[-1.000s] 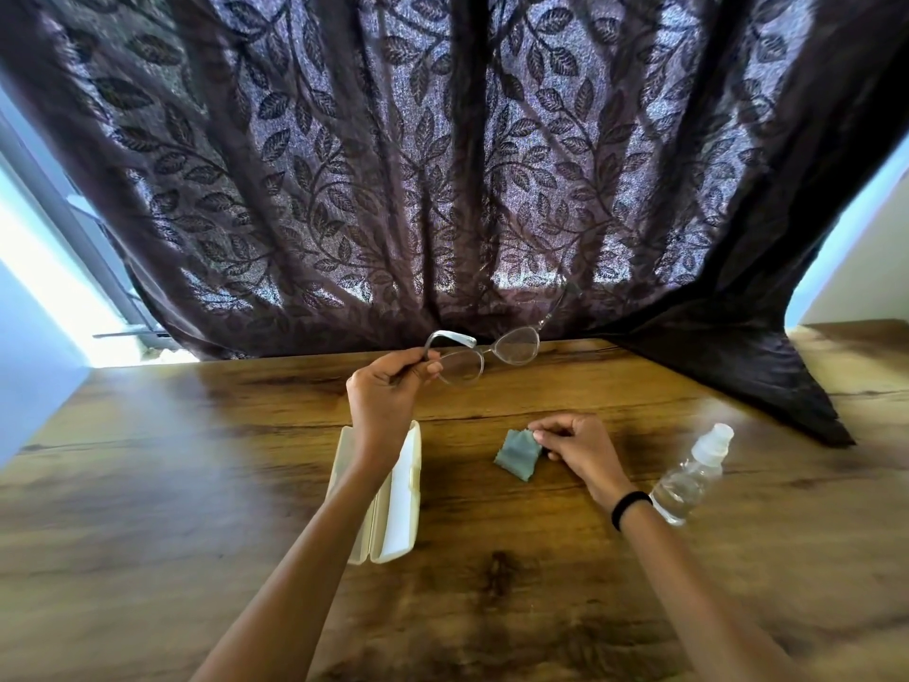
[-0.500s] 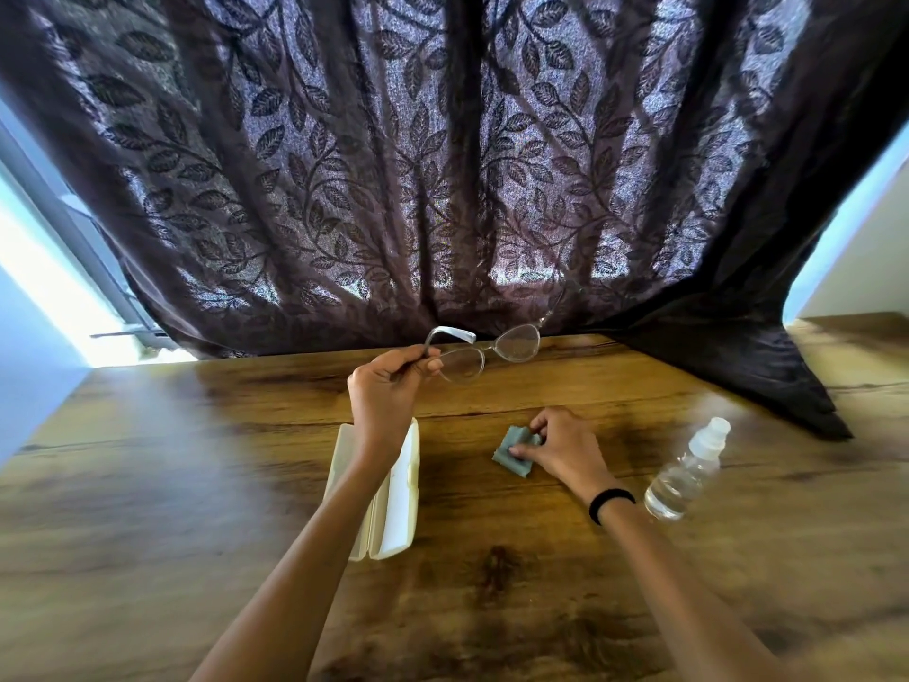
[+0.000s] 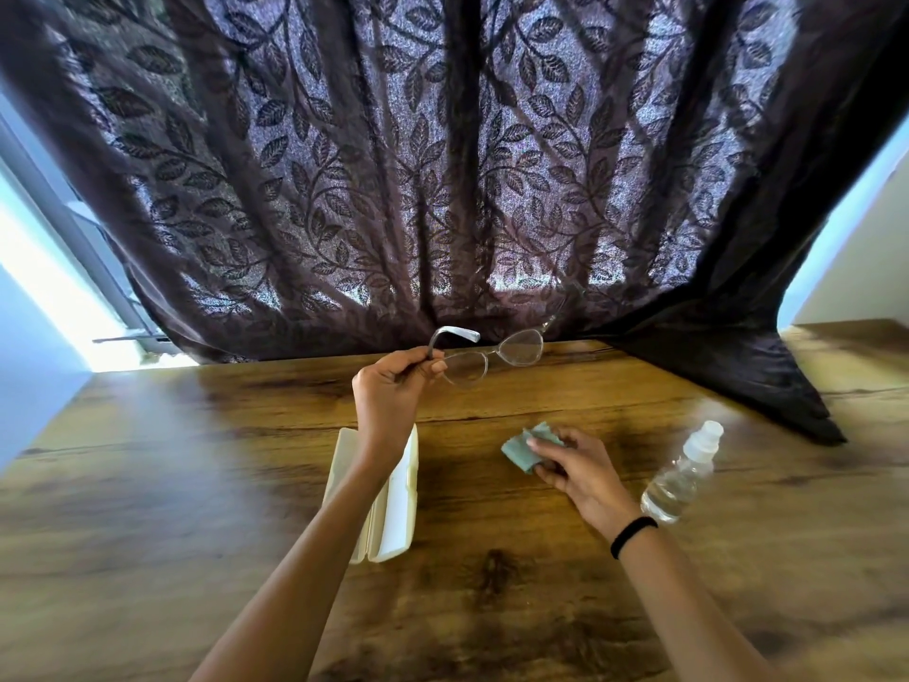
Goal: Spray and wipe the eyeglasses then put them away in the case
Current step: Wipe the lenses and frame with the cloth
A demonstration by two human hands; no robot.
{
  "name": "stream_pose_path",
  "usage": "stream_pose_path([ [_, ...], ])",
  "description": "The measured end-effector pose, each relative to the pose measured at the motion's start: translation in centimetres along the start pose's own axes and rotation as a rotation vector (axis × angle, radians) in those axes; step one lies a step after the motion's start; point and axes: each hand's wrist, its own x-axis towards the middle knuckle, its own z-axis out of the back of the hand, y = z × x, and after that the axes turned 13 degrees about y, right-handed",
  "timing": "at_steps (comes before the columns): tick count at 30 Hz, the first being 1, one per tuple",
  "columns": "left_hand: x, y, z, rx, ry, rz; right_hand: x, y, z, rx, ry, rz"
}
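My left hand (image 3: 391,393) holds the clear-framed eyeglasses (image 3: 497,354) by one temple arm, up above the wooden table with the lenses pointing right. Under my left wrist lies the cream glasses case (image 3: 393,504), open on the table. My right hand (image 3: 573,465) pinches the small teal cleaning cloth (image 3: 521,447) and has it lifted just off the table. A clear spray bottle (image 3: 683,475) with a white cap lies tilted on the table to the right of my right hand.
A dark leaf-patterned curtain (image 3: 452,179) hangs along the table's far edge, its corner draped on the wooden table (image 3: 196,484) at the back right. Bright window light shows at the far left.
My right hand has closed on the cloth and raised it slightly from the table. My left hand keeps the glasses in about the same place.
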Motion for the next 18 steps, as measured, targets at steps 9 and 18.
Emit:
stream_pose_path([
  [9, 0.1, -0.9, -0.2, 0.055, 0.004, -0.044, -2.5, 4.8, -3.4, 0.181, 0.015, 0.429],
  [18, 0.0, -2.4, -0.5, 0.024, 0.033, -0.056, -1.9, 5.8, -8.3, -1.071, -0.262, 1.081],
])
